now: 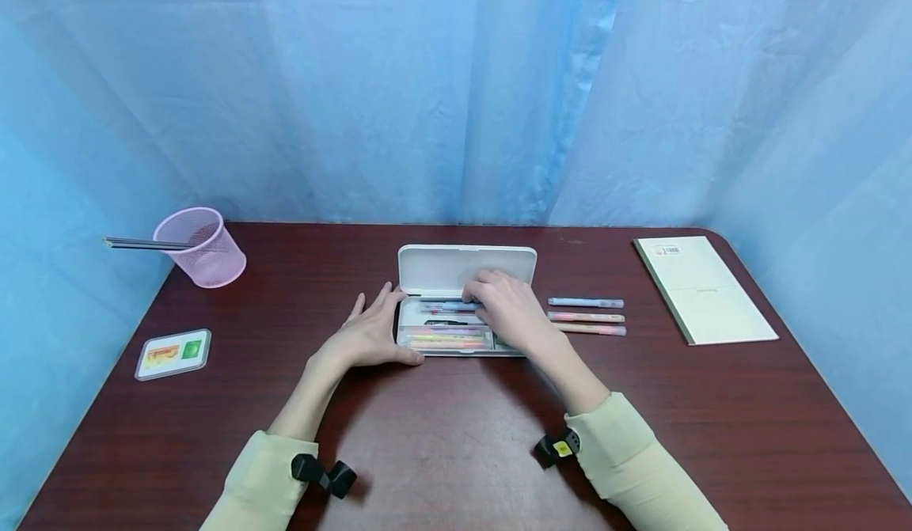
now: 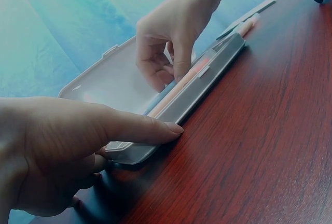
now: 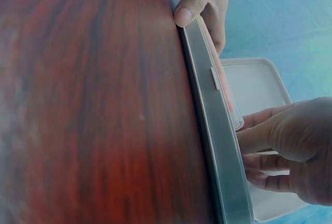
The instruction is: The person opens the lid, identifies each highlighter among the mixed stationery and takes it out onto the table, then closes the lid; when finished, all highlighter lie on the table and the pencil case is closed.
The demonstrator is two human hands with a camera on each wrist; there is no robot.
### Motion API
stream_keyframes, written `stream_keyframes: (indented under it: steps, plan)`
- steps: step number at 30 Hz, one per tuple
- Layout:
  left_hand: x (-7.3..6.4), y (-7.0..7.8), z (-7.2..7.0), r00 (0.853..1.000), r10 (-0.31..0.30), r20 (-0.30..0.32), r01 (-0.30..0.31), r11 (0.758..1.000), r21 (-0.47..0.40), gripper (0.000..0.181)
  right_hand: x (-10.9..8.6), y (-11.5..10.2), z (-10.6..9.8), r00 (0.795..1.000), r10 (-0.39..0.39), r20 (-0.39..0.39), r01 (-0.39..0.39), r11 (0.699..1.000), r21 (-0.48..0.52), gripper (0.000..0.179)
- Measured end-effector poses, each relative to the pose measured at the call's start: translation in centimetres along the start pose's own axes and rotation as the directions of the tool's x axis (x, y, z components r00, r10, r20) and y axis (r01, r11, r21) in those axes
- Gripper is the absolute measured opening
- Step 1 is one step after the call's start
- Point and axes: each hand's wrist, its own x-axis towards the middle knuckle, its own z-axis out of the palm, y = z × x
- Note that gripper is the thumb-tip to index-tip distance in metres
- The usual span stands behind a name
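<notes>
A white pencil case (image 1: 466,271) lies with its lid raised at the middle of the table. Inside are several pens and a clear-lidded box of pastel pens (image 1: 445,339). My left hand (image 1: 370,331) holds the left end of the case, its thumb (image 2: 161,130) along the front wall and its other fingers behind. My right hand (image 1: 509,309) reaches into the case from the right and pinches a blue pen (image 1: 456,306) near the back, beside the raised lid. In the right wrist view, the case's front wall (image 3: 218,125) hides the right fingertips.
Three pens, one a blue pen (image 1: 586,303), lie right of the case. A pale notepad (image 1: 712,293) is at the far right. At the left stand a pink mesh cup (image 1: 214,258), tipped with dark sticks (image 1: 146,244) in it, and a flat clear case (image 1: 173,354) with coloured pictures.
</notes>
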Motion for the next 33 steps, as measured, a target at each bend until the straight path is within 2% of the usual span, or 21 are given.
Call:
stream_keyframes:
  steps: [15, 22, 28, 33]
  plan:
    - [-0.2, 0.0, 0.2, 1.000, 0.002, -0.007, -0.002, 1.000, -0.009, 0.109, -0.2, 0.0, 0.1, 1.000, 0.001, 0.004, -0.001, 1.000, 0.005, 0.018]
    - [-0.4, 0.0, 0.2, 1.000, -0.001, -0.011, 0.001, 1.000, -0.011, 0.108, -0.4, 0.1, -0.7, 0.998, 0.039, 0.040, -0.040, 0.998, 0.037, 0.017]
    - [-0.3, 0.1, 0.2, 1.000, -0.008, -0.010, 0.008, 1.000, 0.005, 0.109, -1.7, 1.1, -2.3, 0.996, 0.069, 0.059, -0.074, 0.994, 0.082, 0.015]
    - [-0.2, 0.2, 0.1, 1.000, -0.014, -0.004, 0.014, 1.000, 0.002, 0.111, -3.9, 3.1, -3.5, 0.997, 0.066, 0.048, -0.071, 0.990, 0.120, 0.015]
